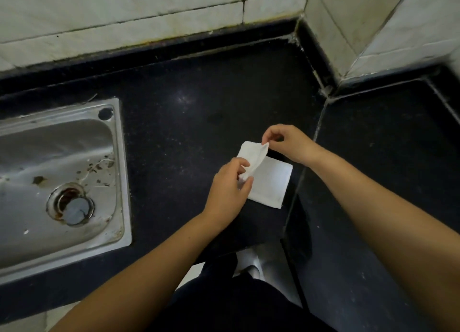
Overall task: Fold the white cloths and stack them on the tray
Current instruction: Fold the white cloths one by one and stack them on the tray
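Left hand (pixel 227 190): pinches the near end of a lifted flap of the cloth (pixel 270 180). Right hand (pixel 286 142): pinches the flap's far corner. Cloth: white, lying on the counter (pixel 186 122). Sink (pixel 62 177): steel, left of the cloth, well apart.

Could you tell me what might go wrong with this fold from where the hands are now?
1. Both the left hand and right hand only pinch the lifted edge of the white cloth, so it could slip and fold crooked.
2. The dirty sink lies to the left; a dropped cloth might get soiled.
3. No tray is in view, so stacking means a carry.
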{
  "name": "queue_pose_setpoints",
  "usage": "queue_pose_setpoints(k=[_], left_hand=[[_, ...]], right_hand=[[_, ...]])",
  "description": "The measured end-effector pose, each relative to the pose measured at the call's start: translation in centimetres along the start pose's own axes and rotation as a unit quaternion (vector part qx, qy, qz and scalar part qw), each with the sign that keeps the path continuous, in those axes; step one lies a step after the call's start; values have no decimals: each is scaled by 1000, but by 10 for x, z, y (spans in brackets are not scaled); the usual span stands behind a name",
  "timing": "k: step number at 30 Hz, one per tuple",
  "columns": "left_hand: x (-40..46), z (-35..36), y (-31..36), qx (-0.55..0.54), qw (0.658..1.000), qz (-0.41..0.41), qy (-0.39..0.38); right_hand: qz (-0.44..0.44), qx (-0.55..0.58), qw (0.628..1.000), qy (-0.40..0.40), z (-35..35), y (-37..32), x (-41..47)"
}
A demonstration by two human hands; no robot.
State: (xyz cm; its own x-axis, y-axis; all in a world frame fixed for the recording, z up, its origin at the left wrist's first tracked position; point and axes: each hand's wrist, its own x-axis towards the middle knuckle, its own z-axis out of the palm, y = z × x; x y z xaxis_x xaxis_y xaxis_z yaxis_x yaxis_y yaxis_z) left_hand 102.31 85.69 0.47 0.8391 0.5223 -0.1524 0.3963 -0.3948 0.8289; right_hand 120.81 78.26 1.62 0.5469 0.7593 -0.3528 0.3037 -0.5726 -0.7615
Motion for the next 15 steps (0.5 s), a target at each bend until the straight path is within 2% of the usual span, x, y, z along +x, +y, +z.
queue_pose_setpoints(k=[4, 9, 12, 15], left_hand=[[-2, 33, 6, 92, 988, 104, -70], [3, 56, -2, 213, 937, 250, -115], [8, 67, -8, 245, 914, 301, -121], [12, 77, -12, 234, 912, 314, -123]], right_hand=[[44, -43, 997, 55, -5, 35, -26], [40, -73, 994, 71, 4, 58, -36], [42, -71, 992, 95, 10, 64, -31], [52, -61, 989, 123, 10, 67, -33]])
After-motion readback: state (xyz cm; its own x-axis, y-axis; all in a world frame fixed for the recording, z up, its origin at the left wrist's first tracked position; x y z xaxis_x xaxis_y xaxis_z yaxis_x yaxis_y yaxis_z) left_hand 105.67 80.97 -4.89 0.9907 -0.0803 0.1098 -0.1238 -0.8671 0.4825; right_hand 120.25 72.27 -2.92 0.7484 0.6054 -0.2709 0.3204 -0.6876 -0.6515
